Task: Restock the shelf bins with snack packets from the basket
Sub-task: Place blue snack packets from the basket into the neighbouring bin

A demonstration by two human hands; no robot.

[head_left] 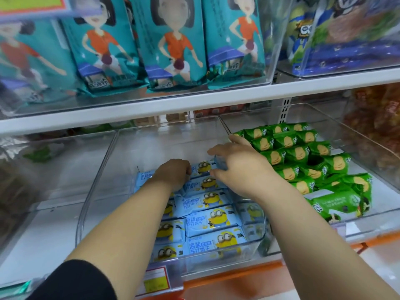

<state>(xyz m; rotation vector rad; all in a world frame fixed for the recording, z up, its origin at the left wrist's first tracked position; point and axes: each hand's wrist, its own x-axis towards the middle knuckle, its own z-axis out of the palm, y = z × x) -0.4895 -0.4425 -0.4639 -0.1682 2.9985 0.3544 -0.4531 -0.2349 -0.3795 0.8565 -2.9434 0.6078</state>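
Observation:
Several light-blue snack packets [213,221] with yellow cartoon figures lie in rows in a clear plastic shelf bin [97,187]. Both my hands reach into this bin at the far end of the rows. My left hand [173,173] rests knuckles-up on the packets with its fingers curled under, so what they hold is hidden. My right hand [236,164] grips the end of a light-blue packet [219,162] between thumb and fingers. The basket is not in view.
To the right, a second clear bin [357,139] holds several green snack packets [303,156]. The shelf above carries teal bags [173,46] in a clear bin. A price tag [155,278] hangs on the orange shelf edge.

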